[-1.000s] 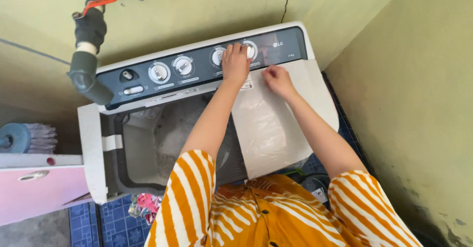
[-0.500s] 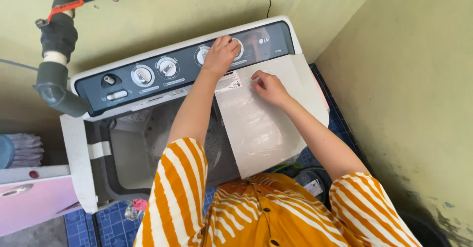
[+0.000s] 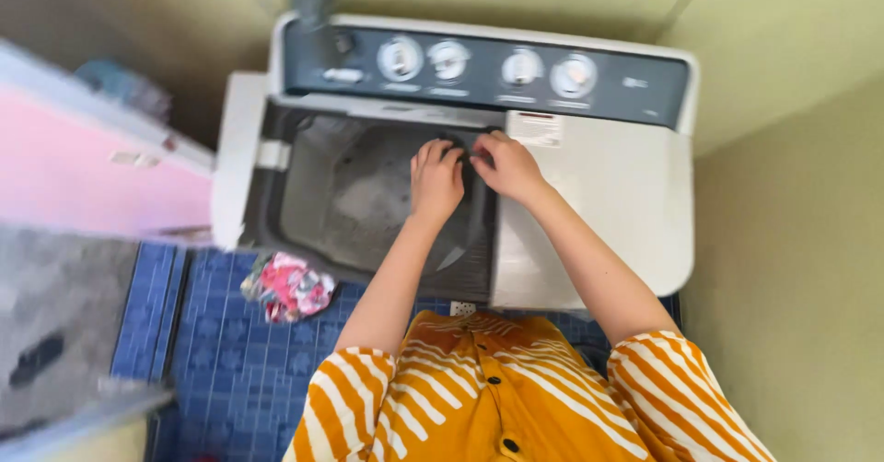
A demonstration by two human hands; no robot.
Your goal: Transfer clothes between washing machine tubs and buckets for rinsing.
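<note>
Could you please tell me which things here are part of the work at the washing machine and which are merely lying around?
In hand:
left hand, over the open wash tub
right hand, at the closed white lid
control panel dials

Lying about:
crumpled colourful cloth on the blue tiled floor
pink cabinet

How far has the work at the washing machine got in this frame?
Done: the wash tub stands open, sudsy water inside, and the white lid beside it is shut. In hand: left hand and right hand meet at the tub's dark inner edge. Left: a crumpled colourful cloth lies on the blue floor.
</note>
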